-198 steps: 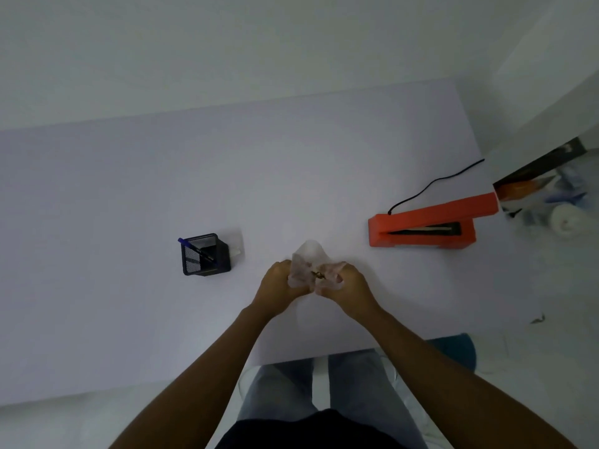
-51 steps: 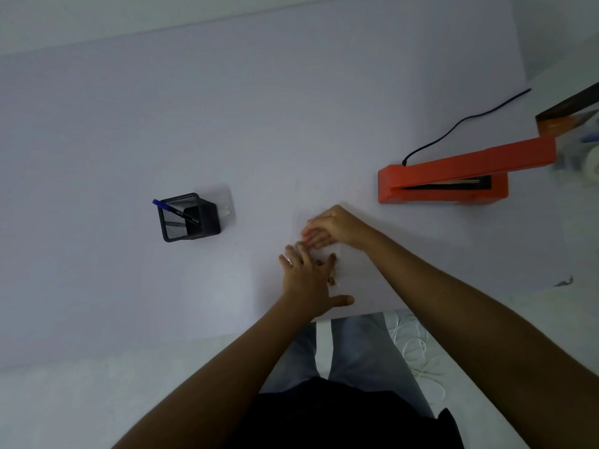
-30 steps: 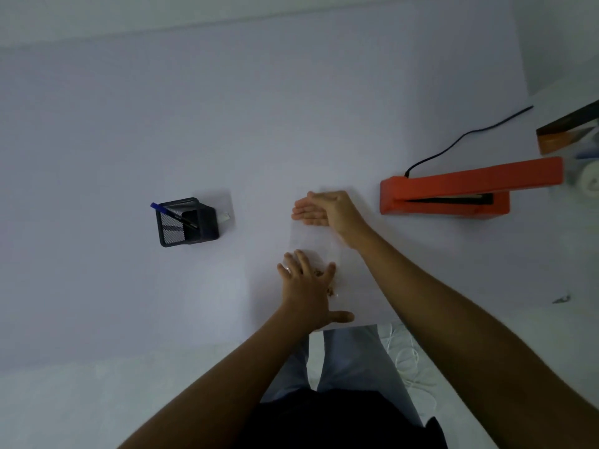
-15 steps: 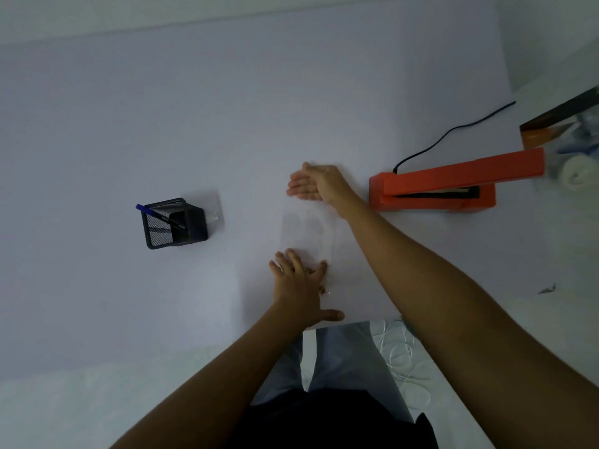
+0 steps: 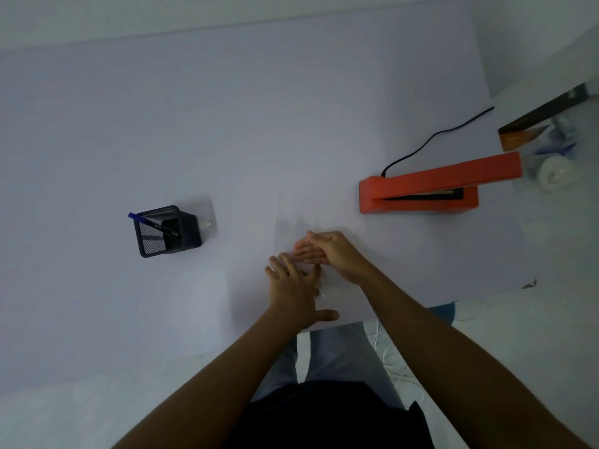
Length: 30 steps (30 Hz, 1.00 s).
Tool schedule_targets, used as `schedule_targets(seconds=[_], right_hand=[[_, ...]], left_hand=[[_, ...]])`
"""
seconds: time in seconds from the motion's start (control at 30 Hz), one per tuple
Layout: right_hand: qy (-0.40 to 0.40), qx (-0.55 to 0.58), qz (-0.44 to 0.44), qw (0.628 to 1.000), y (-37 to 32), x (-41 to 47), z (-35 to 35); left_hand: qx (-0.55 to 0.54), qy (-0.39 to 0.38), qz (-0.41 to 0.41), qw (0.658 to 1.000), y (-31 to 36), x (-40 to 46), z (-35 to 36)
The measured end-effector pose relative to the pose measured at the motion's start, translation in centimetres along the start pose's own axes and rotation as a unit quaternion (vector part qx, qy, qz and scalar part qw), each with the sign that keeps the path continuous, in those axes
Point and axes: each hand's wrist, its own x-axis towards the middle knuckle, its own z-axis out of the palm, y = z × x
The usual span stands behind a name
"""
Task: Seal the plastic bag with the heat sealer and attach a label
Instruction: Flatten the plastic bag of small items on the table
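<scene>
- A clear plastic bag (image 5: 293,230) lies flat on a pale table (image 5: 227,124), near the front edge, straight ahead of the person.
- The left hand (image 5: 296,291) presses palm-down on the bag's near end, fingers spread and flat, gripping nothing. Small brownish bits show beside it; they are too small to identify.
- The right hand (image 5: 327,249) rests just beyond, fingers straight and together, flat on the bag.
- An orange heat sealer (image 5: 434,189) sits to the right, arm raised, with a black cord (image 5: 431,137) trailing away.
- A black mesh pen holder (image 5: 167,230) stands to the left, holding a blue pen (image 5: 142,220).
- No writing or brand is readable anywhere.
</scene>
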Motion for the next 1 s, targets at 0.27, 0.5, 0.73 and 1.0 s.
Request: schedule_targets(seconds=[0.27,0.5,0.73,1.0], right_hand=[[0.058,0.033,-0.016,0.998,-5.0,5.1,-2.7],[0.111,0.072,-0.102,0.986,-7.8,7.4,-3.6],[0.014,0.064,-0.066,0.996,-6.1,5.1,-0.1],[-0.065,-0.03,0.001,0.997,-3.7,4.9,2.9]], left_hand=[[0.007,-0.007,0.002,1.0,-0.1,0.0,0.2],[0.004,-0.008,0.006,1.0,-0.3,0.0,0.0],[-0.008,-0.004,0.003,1.0,-0.2,-0.3,0.2],[-0.018,-0.008,0.004,1.0,-0.3,0.0,0.3]])
